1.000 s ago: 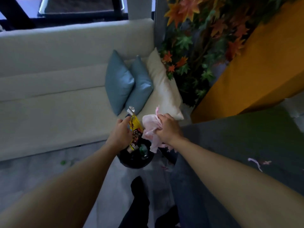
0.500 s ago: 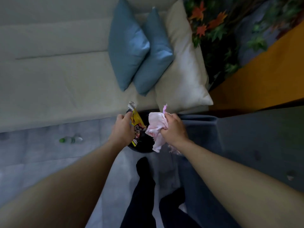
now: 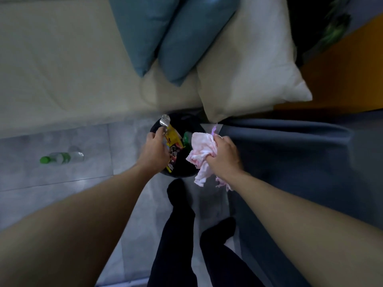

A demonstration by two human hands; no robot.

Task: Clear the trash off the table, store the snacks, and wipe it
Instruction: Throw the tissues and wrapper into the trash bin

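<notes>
Snack wrapper [image 3: 172,139], yellow with a crinkled silver end, is pinched in the curled fingers of the left hand [image 3: 154,150] over the round black bin [image 3: 182,122]. The bin stands on grey tiles between the cream sofa [image 3: 62,69] and a dark blue draped surface [image 3: 290,162]. The right hand [image 3: 223,156] clenches a soft, bunched pink cloth [image 3: 202,150] at the bin's rim. Compared with 0.5 s ago both grips are unchanged, but the view has tipped down and the plants are gone. 2 blue cushions [image 3: 165,34] lean on the sofa. A plastic bottle [image 3: 62,158] lies well left on open floor.

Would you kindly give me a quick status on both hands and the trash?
Left hand grips yellow wrapper over black bin. Right hand grips pink cloth. Nothing blocking bin.
</notes>
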